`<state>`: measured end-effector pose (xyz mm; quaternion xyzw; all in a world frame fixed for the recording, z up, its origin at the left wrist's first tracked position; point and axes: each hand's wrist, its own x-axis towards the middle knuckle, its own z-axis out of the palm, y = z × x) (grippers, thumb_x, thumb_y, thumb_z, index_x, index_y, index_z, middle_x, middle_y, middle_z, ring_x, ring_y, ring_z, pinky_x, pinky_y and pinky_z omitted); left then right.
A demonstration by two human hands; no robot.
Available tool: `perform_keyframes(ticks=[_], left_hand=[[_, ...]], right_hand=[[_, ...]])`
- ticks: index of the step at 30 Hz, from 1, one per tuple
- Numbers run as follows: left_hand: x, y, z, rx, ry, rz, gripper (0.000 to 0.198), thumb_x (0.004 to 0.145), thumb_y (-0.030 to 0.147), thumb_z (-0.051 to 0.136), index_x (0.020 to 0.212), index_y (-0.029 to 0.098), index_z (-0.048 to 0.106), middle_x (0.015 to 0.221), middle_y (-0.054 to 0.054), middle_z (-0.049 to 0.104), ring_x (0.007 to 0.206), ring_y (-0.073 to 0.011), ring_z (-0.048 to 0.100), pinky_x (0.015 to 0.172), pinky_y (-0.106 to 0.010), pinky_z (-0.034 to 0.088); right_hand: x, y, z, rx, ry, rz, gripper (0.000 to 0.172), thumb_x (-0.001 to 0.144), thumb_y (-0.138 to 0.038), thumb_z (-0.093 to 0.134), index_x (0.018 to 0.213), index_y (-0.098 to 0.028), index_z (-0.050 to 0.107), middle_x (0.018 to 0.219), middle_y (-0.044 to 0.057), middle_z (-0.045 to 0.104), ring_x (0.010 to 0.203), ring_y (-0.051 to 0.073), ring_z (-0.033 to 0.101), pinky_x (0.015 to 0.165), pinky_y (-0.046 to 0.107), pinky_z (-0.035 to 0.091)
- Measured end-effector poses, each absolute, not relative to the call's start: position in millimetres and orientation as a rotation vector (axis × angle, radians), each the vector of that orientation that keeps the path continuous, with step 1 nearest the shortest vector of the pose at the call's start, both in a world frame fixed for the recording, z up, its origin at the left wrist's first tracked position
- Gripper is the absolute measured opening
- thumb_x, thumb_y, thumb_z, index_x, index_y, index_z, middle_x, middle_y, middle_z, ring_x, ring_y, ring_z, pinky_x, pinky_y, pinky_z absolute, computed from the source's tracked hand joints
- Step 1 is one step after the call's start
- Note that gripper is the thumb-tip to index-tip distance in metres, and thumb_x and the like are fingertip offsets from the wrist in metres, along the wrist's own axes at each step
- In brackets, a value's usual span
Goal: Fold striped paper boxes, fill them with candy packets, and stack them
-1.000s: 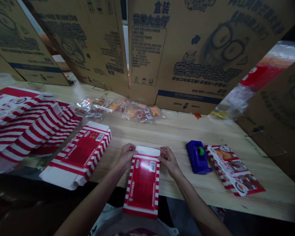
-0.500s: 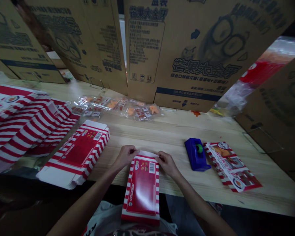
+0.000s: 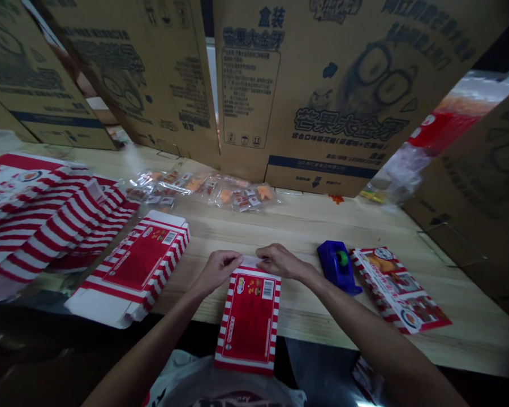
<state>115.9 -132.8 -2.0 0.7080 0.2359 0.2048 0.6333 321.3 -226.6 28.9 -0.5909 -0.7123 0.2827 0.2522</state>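
A red-and-white striped carton point(image 3: 248, 322) lies in front of me, half over the near edge of the wooden table point(image 3: 305, 226). My left hand point(image 3: 218, 269) pinches the carton's top left corner with curled fingers. My right hand point(image 3: 280, 261) lies across the top end, its fingers pressed down on the white flap, which is now mostly hidden under them.
A stack of flat striped cartons point(image 3: 133, 265) lies at my left, with more spread cartons point(image 3: 46, 215) beyond. A blue tape dispenser point(image 3: 337, 267) and a printed carton point(image 3: 401, 291) lie at my right. Clear snack packets point(image 3: 203, 189) sit before tall cardboard boxes point(image 3: 322, 90).
The white top flap stood out flat a second ago; it has been folded down. My right hand has moved left over the carton's top end.
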Motion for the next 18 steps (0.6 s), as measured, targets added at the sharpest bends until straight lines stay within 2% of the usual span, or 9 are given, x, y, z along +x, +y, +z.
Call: perform_keyframes(ticks=[2, 4, 6, 8, 10, 14, 16, 18], left_hand=[[111, -130, -3, 1.605, 0.539, 0.471, 0.034, 0.083, 0.042, 0.059, 0.075, 0.012, 0.069, 0.071, -0.002, 0.065, 0.065, -0.0140, 0.056, 0.059, -0.022, 0.044], [106, -126, -4, 1.576, 0.538, 0.476, 0.032, 0.083, 0.042, 0.059, 0.083, 0.012, 0.072, 0.078, -0.003, 0.068, 0.071, -0.0157, 0.059, 0.064, -0.023, 0.046], [102, -123, -4, 1.553, 0.546, 0.478, 0.033, 0.082, 0.042, 0.060, 0.088, 0.013, 0.073, 0.083, -0.004, 0.071, 0.074, -0.0173, 0.061, 0.066, -0.024, 0.048], [99, -122, -4, 1.549, 0.562, 0.473, 0.033, 0.081, 0.043, 0.061, 0.087, 0.013, 0.074, 0.084, -0.004, 0.073, 0.074, -0.0177, 0.062, 0.066, -0.025, 0.048], [97, -123, -3, 1.565, 0.576, 0.446, 0.033, 0.081, 0.043, 0.061, 0.084, 0.013, 0.074, 0.083, -0.004, 0.073, 0.072, -0.0173, 0.062, 0.065, -0.024, 0.048], [94, -129, -2, 1.682, 0.609, 0.391, 0.036, 0.083, 0.041, 0.058, 0.066, 0.013, 0.071, 0.064, -0.001, 0.068, 0.060, -0.0140, 0.058, 0.058, -0.022, 0.044], [92, -130, -1, 1.729, 0.610, 0.379, 0.034, 0.083, 0.039, 0.059, 0.065, 0.013, 0.071, 0.062, -0.001, 0.067, 0.059, -0.0137, 0.058, 0.057, -0.022, 0.043], [90, -131, 0, 1.768, 0.596, 0.375, 0.027, 0.081, 0.036, 0.062, 0.072, 0.014, 0.074, 0.071, -0.004, 0.071, 0.066, -0.0156, 0.062, 0.059, -0.022, 0.045]], right_hand=[[323, -235, 24, -1.512, -1.740, 0.956, 0.019, 0.085, -0.028, 0.058, 0.074, -0.015, 0.066, 0.068, 0.000, 0.059, 0.060, 0.012, 0.048, 0.057, 0.022, 0.035], [327, -247, 15, -1.435, -1.448, 1.144, 0.033, 0.090, -0.043, 0.053, 0.094, -0.015, 0.071, 0.082, 0.003, 0.066, 0.069, 0.015, 0.057, 0.062, 0.024, 0.043], [327, -260, 4, -1.403, -1.204, 1.200, 0.042, 0.088, -0.048, 0.058, 0.113, -0.016, 0.068, 0.087, 0.004, 0.069, 0.072, 0.016, 0.061, 0.065, 0.026, 0.048], [323, -272, -6, -1.397, -1.096, 1.144, 0.049, 0.081, -0.047, 0.068, 0.121, -0.018, 0.065, 0.086, 0.002, 0.070, 0.073, 0.017, 0.063, 0.068, 0.028, 0.051], [315, -281, -13, -1.393, -1.100, 1.046, 0.047, 0.079, -0.044, 0.071, 0.119, -0.019, 0.067, 0.091, 0.003, 0.072, 0.080, 0.018, 0.066, 0.075, 0.030, 0.053], [298, -292, -14, -1.380, -1.177, 0.922, 0.030, 0.086, -0.044, 0.064, 0.105, -0.022, 0.074, 0.111, 0.008, 0.071, 0.102, 0.023, 0.065, 0.089, 0.035, 0.052], [293, -294, -12, -1.390, -1.161, 0.885, 0.028, 0.087, -0.044, 0.064, 0.099, -0.023, 0.076, 0.107, 0.009, 0.072, 0.100, 0.023, 0.067, 0.088, 0.035, 0.052], [290, -295, -11, -1.411, -1.114, 0.866, 0.027, 0.084, -0.045, 0.065, 0.092, -0.021, 0.076, 0.100, 0.009, 0.074, 0.093, 0.023, 0.068, 0.082, 0.034, 0.054]])
